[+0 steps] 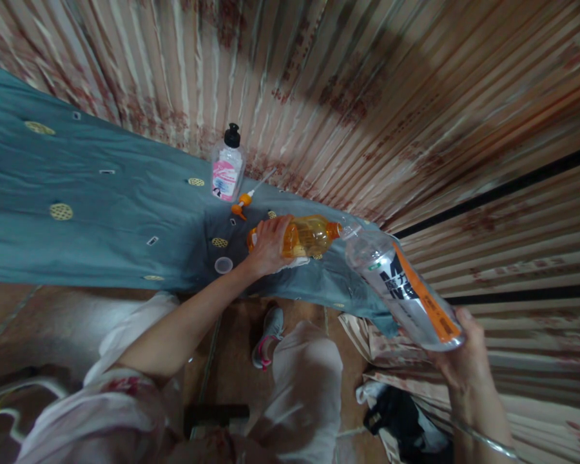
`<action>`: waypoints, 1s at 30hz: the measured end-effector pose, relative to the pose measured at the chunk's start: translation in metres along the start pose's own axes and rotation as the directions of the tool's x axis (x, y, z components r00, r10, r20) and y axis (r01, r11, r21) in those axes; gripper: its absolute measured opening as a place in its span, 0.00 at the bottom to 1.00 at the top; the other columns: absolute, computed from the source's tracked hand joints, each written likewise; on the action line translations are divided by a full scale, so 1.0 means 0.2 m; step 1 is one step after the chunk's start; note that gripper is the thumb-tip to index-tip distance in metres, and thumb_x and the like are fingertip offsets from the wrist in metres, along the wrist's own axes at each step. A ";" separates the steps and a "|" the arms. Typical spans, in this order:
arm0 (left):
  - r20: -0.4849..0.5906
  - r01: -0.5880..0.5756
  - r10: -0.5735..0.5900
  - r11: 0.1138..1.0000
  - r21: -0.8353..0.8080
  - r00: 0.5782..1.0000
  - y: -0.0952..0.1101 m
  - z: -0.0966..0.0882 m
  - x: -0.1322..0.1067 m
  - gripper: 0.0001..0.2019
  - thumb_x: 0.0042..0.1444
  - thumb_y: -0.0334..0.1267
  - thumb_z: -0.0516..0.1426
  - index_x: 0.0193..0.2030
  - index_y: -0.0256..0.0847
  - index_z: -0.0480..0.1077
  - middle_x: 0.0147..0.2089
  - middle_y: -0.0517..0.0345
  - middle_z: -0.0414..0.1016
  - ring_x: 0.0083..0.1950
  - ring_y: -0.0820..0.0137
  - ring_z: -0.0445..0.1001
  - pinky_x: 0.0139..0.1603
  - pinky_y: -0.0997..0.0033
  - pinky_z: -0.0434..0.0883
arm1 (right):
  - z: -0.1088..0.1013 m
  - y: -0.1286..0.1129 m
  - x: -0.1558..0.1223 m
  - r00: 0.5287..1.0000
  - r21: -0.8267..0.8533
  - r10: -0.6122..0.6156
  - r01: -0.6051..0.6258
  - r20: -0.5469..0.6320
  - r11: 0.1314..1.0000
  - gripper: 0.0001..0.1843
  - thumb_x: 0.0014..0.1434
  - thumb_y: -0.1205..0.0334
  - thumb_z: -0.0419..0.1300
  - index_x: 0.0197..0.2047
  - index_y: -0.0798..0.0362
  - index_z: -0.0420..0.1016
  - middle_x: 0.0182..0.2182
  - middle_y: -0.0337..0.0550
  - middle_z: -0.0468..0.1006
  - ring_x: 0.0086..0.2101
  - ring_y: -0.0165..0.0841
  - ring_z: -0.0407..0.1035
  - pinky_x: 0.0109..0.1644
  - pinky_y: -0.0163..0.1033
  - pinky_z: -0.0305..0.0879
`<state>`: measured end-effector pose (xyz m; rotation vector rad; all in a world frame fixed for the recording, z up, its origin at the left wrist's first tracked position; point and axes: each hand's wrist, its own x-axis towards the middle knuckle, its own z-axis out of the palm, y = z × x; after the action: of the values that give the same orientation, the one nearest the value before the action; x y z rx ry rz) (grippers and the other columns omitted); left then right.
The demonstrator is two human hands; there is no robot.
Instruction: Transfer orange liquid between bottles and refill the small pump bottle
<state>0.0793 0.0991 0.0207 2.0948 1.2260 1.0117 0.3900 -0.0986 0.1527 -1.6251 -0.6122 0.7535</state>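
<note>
Right hand: the right hand (468, 354), at the lower right, wraps the base end of a tall clear plastic bottle with a white, black and orange label (401, 290); most of its fingers are hidden behind the plastic.
Clear bottle's axis: slants from the right hand up and leftward, base at lower right, neck at upper left.
Left hand: the left hand (270, 245) lies across the base half of a translucent orange plastic bottle (312, 236), fingers curled over it from above.
Orange bottle's axis: roughly left to right over the blue-green patterned cloth (125, 200), mouth pointing right; how much it tilts, I cannot tell.
Where the necks meet: mouth to mouth between the two hands — the key relation, I judge. They look to be touching, though whether one rim sits inside the other is too small to tell.
Nearer hand: the left, its bottle being the shorter reach to that meeting point.
Left of the orange bottle: a small round translucent plastic lid (223, 265) on the cloth.
Beyond the left hand: an orange plastic pump head with a thin pale tube (241, 205) — then a clear bottle with a pink label and black pump top (227, 171), by the pleated beige curtain (290, 77).
</note>
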 end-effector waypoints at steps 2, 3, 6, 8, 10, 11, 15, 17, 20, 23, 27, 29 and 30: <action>0.002 0.009 -0.009 1.000 0.000 1.000 0.00 0.00 0.00 0.48 0.44 0.43 0.71 0.71 0.38 0.58 0.69 0.35 0.68 0.68 0.41 0.68 0.70 0.38 0.61 | 0.00 0.00 0.00 1.000 -0.005 -0.011 0.011 0.016 1.000 0.20 0.49 0.36 0.70 0.32 0.44 0.84 0.27 0.41 0.87 0.40 0.50 0.84 0.57 0.62 0.77; 0.005 0.013 -0.013 1.000 -0.001 1.000 0.00 0.00 0.00 0.48 0.43 0.42 0.72 0.71 0.37 0.58 0.69 0.35 0.68 0.68 0.41 0.67 0.70 0.38 0.61 | 0.00 0.00 0.00 1.000 -0.007 -0.011 0.011 0.021 1.000 0.21 0.49 0.35 0.70 0.32 0.44 0.84 0.27 0.41 0.87 0.39 0.49 0.84 0.57 0.62 0.77; 0.011 0.011 -0.011 1.000 -0.007 1.000 0.00 0.00 0.00 0.48 0.44 0.41 0.72 0.71 0.38 0.57 0.70 0.35 0.67 0.68 0.41 0.67 0.71 0.39 0.61 | 0.00 0.00 0.00 1.000 0.001 0.014 -0.014 0.005 1.000 0.22 0.48 0.35 0.70 0.32 0.44 0.85 0.28 0.42 0.87 0.38 0.49 0.84 0.56 0.61 0.77; 0.011 0.014 -0.014 1.000 -0.012 1.000 0.01 0.00 0.00 0.48 0.44 0.43 0.72 0.71 0.38 0.57 0.70 0.36 0.67 0.69 0.41 0.66 0.71 0.39 0.61 | -0.01 0.00 0.00 0.999 0.003 0.030 -0.030 -0.013 1.000 0.23 0.48 0.34 0.70 0.33 0.45 0.85 0.29 0.42 0.88 0.38 0.48 0.84 0.56 0.61 0.77; 0.011 0.017 -0.016 1.000 -0.013 1.000 0.01 0.00 0.00 0.48 0.45 0.44 0.72 0.71 0.37 0.57 0.70 0.36 0.67 0.69 0.42 0.67 0.71 0.39 0.60 | -0.01 0.00 0.00 0.999 0.006 0.034 -0.034 -0.026 0.999 0.23 0.48 0.34 0.70 0.34 0.46 0.85 0.29 0.43 0.87 0.38 0.48 0.84 0.57 0.61 0.77; 0.012 0.018 -0.018 1.000 -0.011 1.000 0.01 0.00 0.00 0.48 0.45 0.44 0.71 0.71 0.37 0.58 0.70 0.35 0.67 0.68 0.42 0.67 0.71 0.40 0.60 | -0.01 0.01 0.00 0.999 0.010 0.035 -0.035 -0.033 0.999 0.23 0.48 0.35 0.70 0.34 0.46 0.85 0.29 0.43 0.87 0.38 0.48 0.84 0.57 0.61 0.76; 0.015 0.025 -0.025 1.000 -0.008 1.000 0.01 -0.01 0.00 0.48 0.45 0.46 0.71 0.71 0.37 0.58 0.69 0.36 0.68 0.68 0.43 0.68 0.71 0.41 0.61 | -0.01 0.01 0.01 0.998 0.020 0.046 -0.045 -0.048 0.999 0.22 0.48 0.36 0.71 0.34 0.45 0.85 0.29 0.41 0.87 0.37 0.46 0.84 0.58 0.60 0.75; 0.017 0.023 -0.023 1.000 -0.013 1.000 0.01 -0.01 0.00 0.49 0.44 0.47 0.71 0.71 0.38 0.58 0.69 0.37 0.68 0.68 0.43 0.67 0.71 0.40 0.61 | -0.01 0.01 0.01 0.998 0.012 0.045 -0.045 -0.046 0.999 0.22 0.48 0.35 0.71 0.35 0.45 0.85 0.29 0.41 0.87 0.37 0.46 0.83 0.58 0.60 0.75; 0.008 0.011 -0.011 1.000 -0.020 1.000 0.00 -0.01 0.00 0.48 0.44 0.47 0.71 0.71 0.38 0.58 0.69 0.36 0.68 0.68 0.42 0.67 0.70 0.40 0.61 | -0.02 0.01 0.01 0.998 0.004 0.035 -0.035 -0.049 0.999 0.24 0.47 0.34 0.70 0.34 0.46 0.85 0.29 0.42 0.87 0.36 0.46 0.83 0.57 0.61 0.76; -0.006 0.005 -0.005 1.000 -0.014 1.000 0.00 0.00 0.00 0.49 0.44 0.47 0.72 0.71 0.39 0.59 0.68 0.36 0.69 0.67 0.41 0.68 0.69 0.40 0.62 | -0.02 0.02 0.01 0.999 0.005 0.027 -0.027 -0.032 1.000 0.24 0.48 0.35 0.70 0.35 0.47 0.85 0.28 0.43 0.87 0.36 0.47 0.83 0.56 0.62 0.76; -0.005 0.016 -0.016 1.000 -0.010 1.000 0.01 0.00 0.00 0.49 0.44 0.47 0.72 0.71 0.38 0.59 0.68 0.36 0.69 0.67 0.41 0.68 0.70 0.40 0.62 | -0.03 0.03 0.02 1.000 0.029 -0.006 0.005 0.020 1.000 0.22 0.50 0.37 0.70 0.36 0.47 0.85 0.28 0.44 0.87 0.39 0.48 0.84 0.57 0.63 0.76; 0.002 0.020 -0.020 1.000 -0.014 1.000 0.01 0.00 0.00 0.48 0.44 0.45 0.72 0.71 0.38 0.58 0.69 0.36 0.68 0.68 0.42 0.68 0.70 0.40 0.61 | -0.04 0.03 0.02 1.000 0.048 -0.015 0.014 0.020 0.999 0.21 0.50 0.38 0.71 0.34 0.47 0.84 0.28 0.43 0.87 0.36 0.47 0.83 0.55 0.63 0.76; 0.005 0.021 -0.021 1.000 -0.013 1.000 0.02 0.00 0.00 0.48 0.44 0.43 0.71 0.71 0.37 0.58 0.69 0.35 0.68 0.68 0.42 0.68 0.71 0.40 0.61 | -0.04 0.03 0.02 1.000 0.056 -0.016 0.016 0.013 0.998 0.20 0.50 0.38 0.71 0.33 0.47 0.84 0.28 0.43 0.87 0.34 0.46 0.83 0.55 0.62 0.77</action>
<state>0.0804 0.0980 0.0234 2.0687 1.2337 1.0021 0.3986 -0.1017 0.1462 -1.5638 -0.6078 0.7636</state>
